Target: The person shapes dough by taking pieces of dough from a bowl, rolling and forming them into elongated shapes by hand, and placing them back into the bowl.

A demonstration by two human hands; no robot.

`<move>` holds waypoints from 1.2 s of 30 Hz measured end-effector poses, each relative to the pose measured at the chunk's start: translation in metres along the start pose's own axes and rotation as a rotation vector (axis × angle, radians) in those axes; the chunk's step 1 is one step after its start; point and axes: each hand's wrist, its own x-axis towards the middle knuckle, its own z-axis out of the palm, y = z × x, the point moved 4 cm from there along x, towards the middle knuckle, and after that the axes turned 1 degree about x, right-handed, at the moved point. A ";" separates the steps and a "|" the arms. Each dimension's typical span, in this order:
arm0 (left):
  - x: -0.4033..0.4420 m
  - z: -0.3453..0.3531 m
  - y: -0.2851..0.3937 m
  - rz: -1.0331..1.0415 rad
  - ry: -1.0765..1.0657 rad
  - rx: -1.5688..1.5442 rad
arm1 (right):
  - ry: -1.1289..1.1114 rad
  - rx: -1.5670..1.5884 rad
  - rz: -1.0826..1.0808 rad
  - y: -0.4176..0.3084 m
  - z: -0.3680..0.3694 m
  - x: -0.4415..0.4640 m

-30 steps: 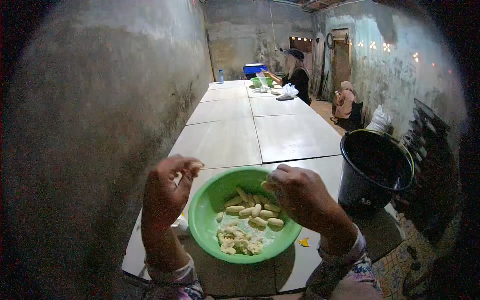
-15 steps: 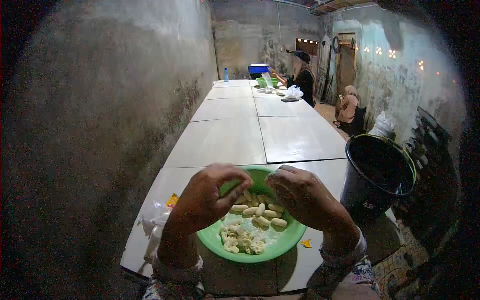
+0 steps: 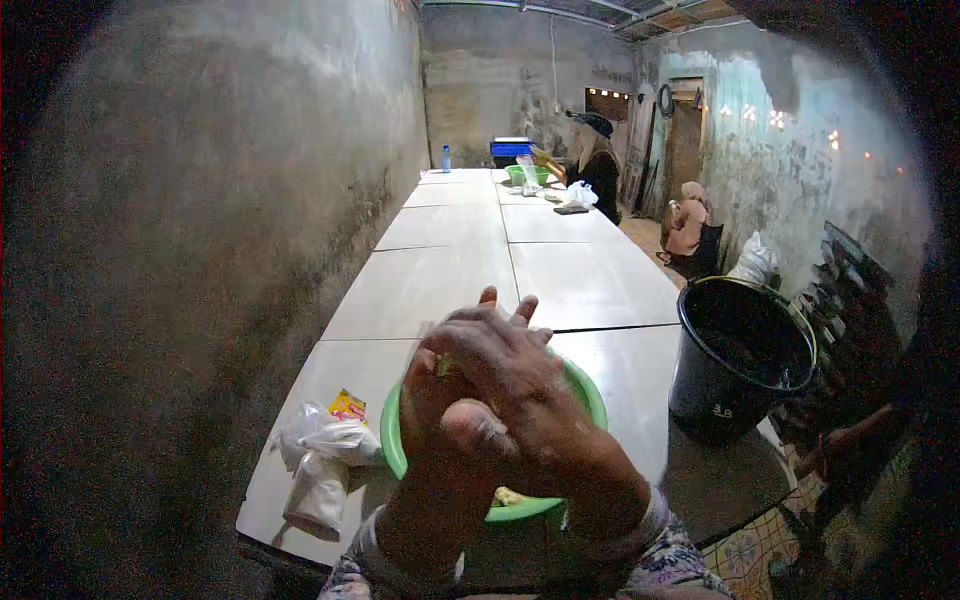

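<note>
My left hand (image 3: 430, 400) and my right hand (image 3: 520, 385) are pressed palm to palm, the right one lying over the left. Their fingers point forward and the thumbs face me. Whatever lies between the palms is hidden. Below them stands a green bowl (image 3: 392, 437), mostly covered by my hands and wrists. A bit of pale dough (image 3: 508, 496) shows near the bowl's front rim; the rest of its contents cannot be seen now.
Left of the bowl lie a plastic bag of white powder (image 3: 318, 490) and a yellow packet (image 3: 347, 406). A black bucket (image 3: 715, 400) stands at the table's right. Farther off, a person (image 3: 598, 175) works beside another green bowl (image 3: 527, 175); a second person (image 3: 688, 225) sits low.
My hands, apart over the bowl's sides before, have come together above its middle, hiding the dough rolls and lumps. The view has shifted slightly, showing more of the bag at left.
</note>
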 end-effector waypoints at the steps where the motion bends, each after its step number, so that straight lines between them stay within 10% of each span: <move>1: 0.003 -0.005 0.006 -0.020 0.020 -0.130 | -0.003 0.003 -0.002 0.002 0.005 -0.005; 8: 0.040 -0.044 0.040 0.014 0.141 -0.244 | -0.414 -0.316 0.046 0.019 -0.013 -0.015; 11: 0.043 -0.052 0.038 0.012 0.007 0.155 | -0.090 -0.080 0.048 0.027 -0.032 -0.006; 12: 0.036 -0.049 0.032 0.036 -0.449 0.234 | 0.101 -0.053 0.005 0.035 -0.034 -0.005; 14: 0.033 -0.027 0.009 -0.103 -0.164 0.729 | 0.386 -0.045 0.114 0.047 -0.034 0.000; 16: 0.024 -0.015 -0.008 -0.057 -0.448 0.977 | 0.492 0.018 0.047 0.053 -0.019 0.005; 17: 0.028 -0.023 -0.015 -0.044 -0.264 0.690 | 0.384 -0.105 -0.295 0.073 -0.006 0.005; 20: 0.026 -0.026 -0.002 0.134 -0.045 0.333 | 0.144 0.053 0.180 0.034 0.017 0.005; 21: 0.026 -0.052 -0.013 0.505 -0.383 0.246 | 0.110 0.130 0.133 0.034 0.030 -0.002; 22: 0.021 -0.041 -0.009 0.382 -0.573 -0.523 | 0.120 0.129 0.131 0.045 0.049 -0.015; 24: 0.015 -0.022 -0.016 0.530 -0.576 -0.703 | 0.044 -0.038 -0.033 0.062 0.089 -0.037; 26: 0.012 0.019 -0.006 0.136 -0.009 0.526 | 0.176 -0.031 0.029 0.027 0.031 -0.009; 28: -0.007 0.019 -0.022 -0.172 0.083 0.482 | 0.295 -0.034 0.093 0.022 -0.004 0.000; 36: 0.015 0.002 -0.026 -0.009 0.031 0.427 | 0.444 -0.462 0.197 0.050 0.003 0.002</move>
